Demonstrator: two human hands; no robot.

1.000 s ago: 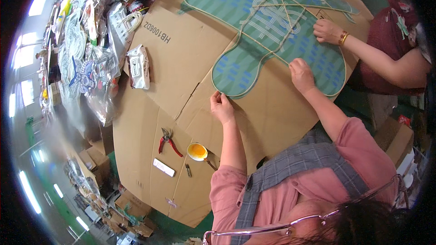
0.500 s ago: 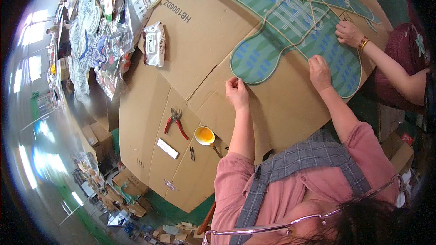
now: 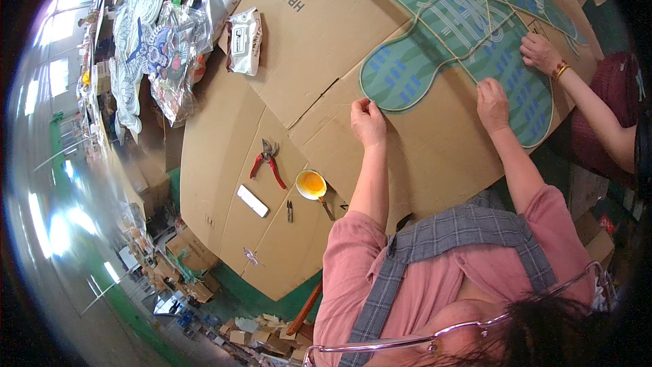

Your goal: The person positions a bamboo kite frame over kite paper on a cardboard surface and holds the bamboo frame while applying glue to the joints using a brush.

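A flat green patterned sheet (image 3: 506,98) lies on cardboard, with a pale cord (image 3: 435,76) running along its curved outline and crossing over its middle. At the near edge of the rounded lobe, my left hand (image 3: 368,123) pinches the cord between thumb and fingertips. My right hand (image 3: 493,104) is closed at the end of a straight cord stretch that crosses the sheet; its fingertips partly hide the cord. Beyond it, another person's hand (image 3: 541,54) with a bracelet rests on the sheet's right side.
Red-handled pruning shears (image 3: 268,162), a white phone-like slab (image 3: 252,201), a small dark tool (image 3: 290,211) and a handled cup of orange-yellow stuff (image 3: 311,184) lie left of my left arm. A white packet (image 3: 245,41) sits farther back. Plastic-wrapped goods (image 3: 173,54) are heaped at the far left.
The whole view has shifted, so the table appears farther up and right. Both my hands keep about the same places on the sheet and cord.
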